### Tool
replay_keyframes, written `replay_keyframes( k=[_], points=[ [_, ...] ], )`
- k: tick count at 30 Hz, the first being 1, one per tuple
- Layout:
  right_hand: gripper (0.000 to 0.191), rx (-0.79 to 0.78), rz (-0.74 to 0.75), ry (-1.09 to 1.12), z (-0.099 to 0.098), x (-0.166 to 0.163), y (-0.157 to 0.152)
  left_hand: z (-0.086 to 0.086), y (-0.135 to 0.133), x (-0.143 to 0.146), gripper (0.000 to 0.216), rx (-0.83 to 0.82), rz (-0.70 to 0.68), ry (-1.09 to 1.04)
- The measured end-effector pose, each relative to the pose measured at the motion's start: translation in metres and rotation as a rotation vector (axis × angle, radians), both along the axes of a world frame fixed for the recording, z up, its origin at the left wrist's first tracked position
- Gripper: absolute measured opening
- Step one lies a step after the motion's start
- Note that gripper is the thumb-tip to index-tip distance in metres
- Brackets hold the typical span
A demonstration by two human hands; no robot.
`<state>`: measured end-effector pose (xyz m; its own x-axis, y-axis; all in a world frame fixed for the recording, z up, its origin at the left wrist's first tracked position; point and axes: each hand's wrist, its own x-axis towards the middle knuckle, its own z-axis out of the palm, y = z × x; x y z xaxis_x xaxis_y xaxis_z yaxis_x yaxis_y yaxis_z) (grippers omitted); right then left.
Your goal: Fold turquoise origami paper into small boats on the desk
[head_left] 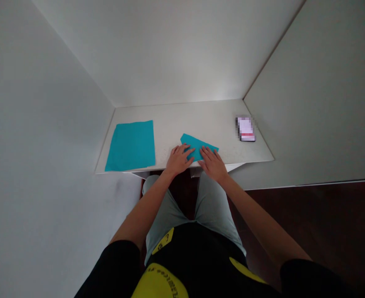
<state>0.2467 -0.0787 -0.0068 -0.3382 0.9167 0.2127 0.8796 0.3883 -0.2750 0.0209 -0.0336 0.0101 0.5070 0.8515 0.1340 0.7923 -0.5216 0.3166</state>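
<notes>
A folded piece of turquoise paper point(192, 140) lies on the white shelf near its front edge, with a pointed end to the right. My left hand point(179, 159) rests flat on its left part, fingers spread. On its right part lies my right hand point(212, 162), fingers also spread and pressing on the paper. Both hands cover some of the lower side, so its full outline is hidden. Left of my hands is a larger, roughly square turquoise sheet or stack of sheets point(132, 145); I cannot tell which.
The white shelf point(182, 114) is closed in by walls at the left, back and right. At its right end lies a phone point(246, 128) with a lit, blurred screen. My legs point(215, 203) are below the front edge, above a dark floor point(325, 215).
</notes>
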Motion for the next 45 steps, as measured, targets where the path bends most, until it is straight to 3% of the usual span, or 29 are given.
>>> replay_keyframes(
  k=[8,18,21,24,30,34,39,45],
  points=[
    [0.069,-0.011,-0.04,-0.047,-0.006,0.043,-0.015,-0.001,0.003,-0.002,0.047,-0.016,0.003,0.031],
    [0.071,-0.07,0.13,-0.056,0.017,0.009,-0.056,0.012,-0.002,0.031,0.036,0.042,0.077,0.1],
    [0.068,-0.104,0.227,-0.029,0.026,0.012,-0.049,0.011,-0.008,0.032,0.036,0.012,0.059,0.082],
    [0.068,-0.089,0.229,0.015,0.032,0.03,-0.03,0.009,-0.008,0.023,0.038,-0.023,-0.036,0.069],
    [0.082,-0.107,0.25,-0.012,0.021,0.061,0.011,0.013,-0.004,-0.001,0.036,-0.052,-0.267,-0.017],
    [0.066,-0.122,0.246,0.009,0.014,0.055,0.018,0.019,-0.004,-0.007,0.063,-0.053,-0.295,-0.029],
    [0.05,-0.136,0.212,0.056,0.02,0.048,0.019,0.022,0.003,-0.008,0.042,-0.109,-0.315,-0.01],
    [0.046,-0.201,0.17,0.084,0.028,0.048,0.026,0.025,0.017,-0.008,0.036,-0.203,-0.316,0.043]
  ],
)
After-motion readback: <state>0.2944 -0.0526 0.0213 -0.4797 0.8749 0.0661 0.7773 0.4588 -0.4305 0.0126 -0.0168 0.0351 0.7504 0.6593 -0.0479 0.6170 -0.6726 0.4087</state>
